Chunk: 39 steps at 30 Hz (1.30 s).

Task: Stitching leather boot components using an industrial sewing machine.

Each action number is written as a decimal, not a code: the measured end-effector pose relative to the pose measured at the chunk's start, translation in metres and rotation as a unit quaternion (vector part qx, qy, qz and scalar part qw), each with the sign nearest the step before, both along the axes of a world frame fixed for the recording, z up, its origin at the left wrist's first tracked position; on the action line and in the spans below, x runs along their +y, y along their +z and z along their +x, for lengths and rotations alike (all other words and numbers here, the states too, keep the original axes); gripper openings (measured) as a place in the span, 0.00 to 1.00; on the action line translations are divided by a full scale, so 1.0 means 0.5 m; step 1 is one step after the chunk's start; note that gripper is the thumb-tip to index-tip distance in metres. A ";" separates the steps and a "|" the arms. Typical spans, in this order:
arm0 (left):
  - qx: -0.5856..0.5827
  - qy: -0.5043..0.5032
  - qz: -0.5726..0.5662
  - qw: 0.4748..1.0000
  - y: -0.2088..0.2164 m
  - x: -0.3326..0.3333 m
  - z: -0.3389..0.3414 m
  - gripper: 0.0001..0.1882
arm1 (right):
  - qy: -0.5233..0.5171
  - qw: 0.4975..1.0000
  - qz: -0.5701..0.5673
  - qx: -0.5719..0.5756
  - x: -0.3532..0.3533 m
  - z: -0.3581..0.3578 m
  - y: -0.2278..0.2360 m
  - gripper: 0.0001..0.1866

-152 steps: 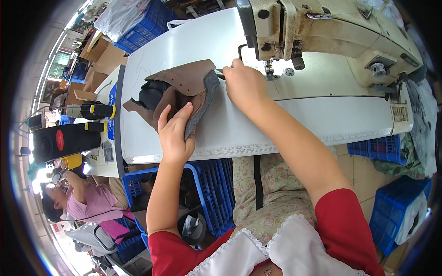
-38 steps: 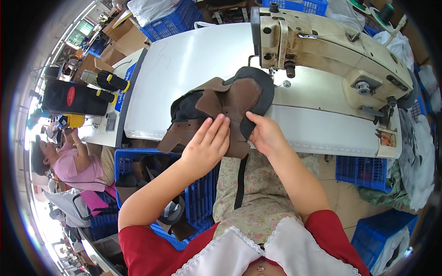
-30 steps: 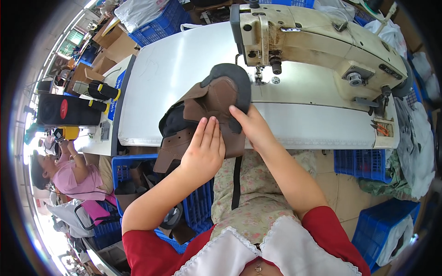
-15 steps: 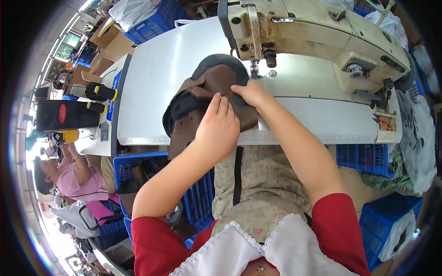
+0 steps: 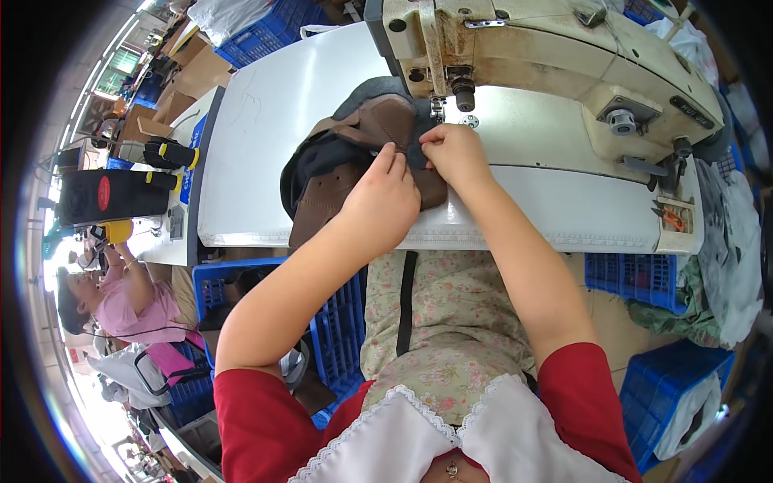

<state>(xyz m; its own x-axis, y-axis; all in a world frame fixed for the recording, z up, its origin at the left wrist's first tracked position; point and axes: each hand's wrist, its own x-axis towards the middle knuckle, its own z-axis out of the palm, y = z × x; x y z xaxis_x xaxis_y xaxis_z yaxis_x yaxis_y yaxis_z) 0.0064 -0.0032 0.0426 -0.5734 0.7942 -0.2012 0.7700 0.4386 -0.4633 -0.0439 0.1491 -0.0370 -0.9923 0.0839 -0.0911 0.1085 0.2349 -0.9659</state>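
A brown leather shoe upper (image 5: pixel 324 197) with dark lining lies folded on the white sewing table, just left of the needle area. My left hand (image 5: pixel 382 197) presses on its brown leather, fingers close together and bent at the tips; the thumb is hidden. Over the right edge of the piece, my right hand (image 5: pixel 457 153) is closed in a pinch on the dark lining. Right above my hands stands the presser foot (image 5: pixel 437 109) of the sewing machine (image 5: pixel 555 64), apart from my fingers.
Orange-handled snips (image 5: pixel 668 216) lie at the table's right corner. Blue crates (image 5: pixel 636 278) stand below and around the table (image 5: pixel 555 201). On the left, a person in pink (image 5: pixel 141 302) works at another machine with a black box (image 5: pixel 113 196) and black-and-yellow spools.
My right hand has drawn its fingers into a pinch at the piece's right edge. The left fingers have bent more at the tips. The whole view has shifted slightly.
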 end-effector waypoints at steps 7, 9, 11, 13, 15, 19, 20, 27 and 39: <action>0.122 -0.019 0.089 0.988 -0.014 0.009 0.015 0.21 | -0.060 0.988 0.100 0.105 0.021 -0.012 -0.040 0.07; 0.133 -0.015 0.100 0.986 -0.027 0.003 0.023 0.21 | -0.057 0.987 0.102 0.106 0.023 -0.013 -0.046 0.07; 0.143 -0.010 0.109 0.984 -0.031 -0.002 0.028 0.21 | -0.053 0.987 0.104 0.106 0.024 -0.011 -0.038 0.07; 0.103 -0.011 0.047 0.993 -0.032 -0.008 0.031 0.21 | -0.041 0.980 0.159 0.115 0.022 -0.008 -0.034 0.09; 0.105 -0.030 0.061 0.992 -0.042 -0.012 0.012 0.20 | -0.057 0.974 0.176 0.128 0.020 -0.011 -0.031 0.08; 0.105 -0.060 0.072 0.990 -0.046 0.009 -0.029 0.21 | -0.098 0.946 0.257 0.170 0.038 -0.025 -0.032 0.08; 0.102 -0.067 0.063 0.991 -0.047 0.021 -0.031 0.20 | -0.099 0.946 0.258 0.167 0.045 -0.024 -0.032 0.08; 0.100 -0.065 0.079 0.990 -0.065 0.021 -0.021 0.21 | -0.040 0.935 0.296 0.190 0.067 0.009 -0.017 0.08; 0.078 -0.028 0.185 0.979 -0.019 0.025 -0.012 0.07 | 0.031 0.843 0.401 0.357 0.130 0.002 -0.025 0.09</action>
<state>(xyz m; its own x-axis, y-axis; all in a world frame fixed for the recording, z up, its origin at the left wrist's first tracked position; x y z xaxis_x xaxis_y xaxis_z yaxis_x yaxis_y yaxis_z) 0.0005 0.0094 0.0332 -0.5270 0.8277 0.1930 0.7305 0.5572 -0.3948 -0.0429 0.2140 -0.0496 -0.7753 -0.2188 0.5925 -0.4694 0.8273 -0.3086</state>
